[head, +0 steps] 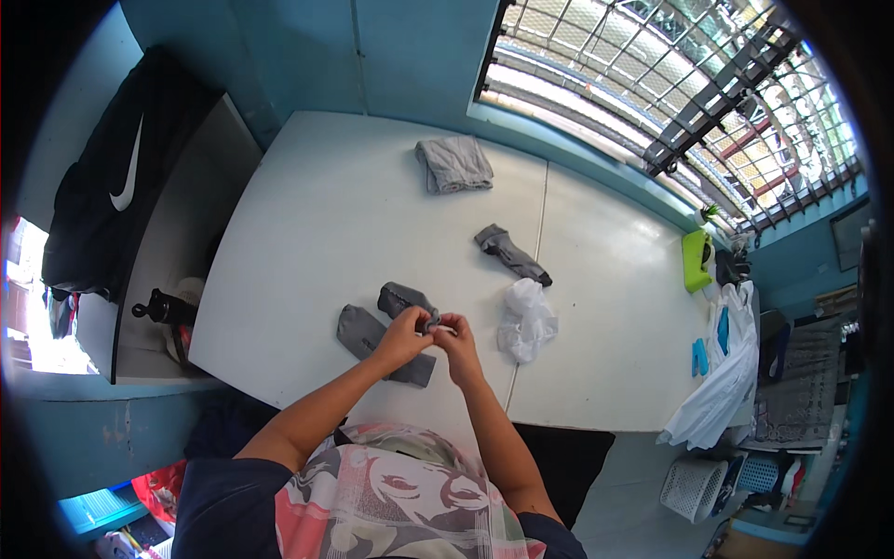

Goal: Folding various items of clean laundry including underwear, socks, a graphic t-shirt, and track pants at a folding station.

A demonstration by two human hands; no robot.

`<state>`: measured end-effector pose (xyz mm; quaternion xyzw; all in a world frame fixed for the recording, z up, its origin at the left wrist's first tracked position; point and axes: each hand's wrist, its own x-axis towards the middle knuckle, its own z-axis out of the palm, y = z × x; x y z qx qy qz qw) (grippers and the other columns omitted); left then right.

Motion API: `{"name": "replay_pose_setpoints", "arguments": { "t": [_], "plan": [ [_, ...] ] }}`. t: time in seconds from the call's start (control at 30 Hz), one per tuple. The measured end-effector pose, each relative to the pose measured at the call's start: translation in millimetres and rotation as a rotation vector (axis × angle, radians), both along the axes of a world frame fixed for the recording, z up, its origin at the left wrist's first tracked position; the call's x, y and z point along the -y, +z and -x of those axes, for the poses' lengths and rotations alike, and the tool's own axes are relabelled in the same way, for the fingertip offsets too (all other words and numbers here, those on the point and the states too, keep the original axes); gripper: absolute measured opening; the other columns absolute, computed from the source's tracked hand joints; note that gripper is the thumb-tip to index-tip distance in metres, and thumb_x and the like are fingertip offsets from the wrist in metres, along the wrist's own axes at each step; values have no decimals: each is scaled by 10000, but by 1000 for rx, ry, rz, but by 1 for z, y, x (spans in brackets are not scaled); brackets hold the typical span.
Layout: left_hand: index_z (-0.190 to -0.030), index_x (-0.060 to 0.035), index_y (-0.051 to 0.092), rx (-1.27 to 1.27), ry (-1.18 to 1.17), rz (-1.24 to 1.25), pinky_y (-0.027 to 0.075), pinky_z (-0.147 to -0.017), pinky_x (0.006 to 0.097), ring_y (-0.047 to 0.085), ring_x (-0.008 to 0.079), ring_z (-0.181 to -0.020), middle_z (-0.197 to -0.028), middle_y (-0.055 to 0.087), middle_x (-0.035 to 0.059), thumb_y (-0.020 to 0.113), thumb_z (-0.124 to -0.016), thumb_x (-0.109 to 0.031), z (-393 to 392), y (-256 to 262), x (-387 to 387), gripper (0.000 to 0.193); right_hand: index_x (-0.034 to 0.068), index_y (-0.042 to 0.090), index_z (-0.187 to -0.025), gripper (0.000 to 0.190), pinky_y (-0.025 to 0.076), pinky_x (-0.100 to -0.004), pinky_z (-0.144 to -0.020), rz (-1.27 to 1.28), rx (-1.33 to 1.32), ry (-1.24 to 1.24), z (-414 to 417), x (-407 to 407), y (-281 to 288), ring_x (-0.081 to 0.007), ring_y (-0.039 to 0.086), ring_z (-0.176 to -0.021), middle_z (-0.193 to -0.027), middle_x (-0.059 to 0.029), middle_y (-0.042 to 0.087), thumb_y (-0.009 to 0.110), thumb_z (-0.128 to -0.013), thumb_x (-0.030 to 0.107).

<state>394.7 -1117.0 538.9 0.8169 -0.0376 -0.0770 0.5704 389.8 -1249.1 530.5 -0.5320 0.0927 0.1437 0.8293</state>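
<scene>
Both hands meet above the white table (300, 230), their fingertips pinched on the open end of a dark grey sock (401, 296). My left hand (407, 337) grips the near side of its cuff and my right hand (454, 342) the other side. The toe part of this sock points away to the left. Beneath my left wrist a second grey sock (363, 332) lies flat, partly covered by the forearm. Farther off to the right rests another grey sock (515, 255), its dark tip touching a crumpled clear plastic bag (529, 321).
Folded grey cloth (455, 165) lies near the wall. At the table's right end are a white garment (730, 370), a blue clip (698, 358) and a green holder (696, 262). A shelf unit (167, 209) with a black bag (115, 175) borders the left. A barred window (628, 77) is beyond.
</scene>
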Motion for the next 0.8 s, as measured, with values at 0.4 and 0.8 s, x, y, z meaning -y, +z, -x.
{"name": "replay_pose_setpoints", "arguments": {
  "t": [0.4,0.8],
  "plan": [
    [-862,-18,494,67,-69,-58,442,-635,262,538,182,-700,-793,519,85,567,-753,-92,39,16,-16,150,-26,487,-920,178,473,-260,-683,201,21,0,31,-8,-7,-145,556,-726,-790,-94,550,478,-753,35],
    [-926,-45,410,-560,396,703,470,-617,286,518,164,-743,-846,493,76,447,-818,-41,42,-26,-32,115,86,460,-869,126,430,-332,-747,-443,-281,15,48,-6,0,-162,516,-787,-847,-43,500,537,-796,155]
  ]
}}
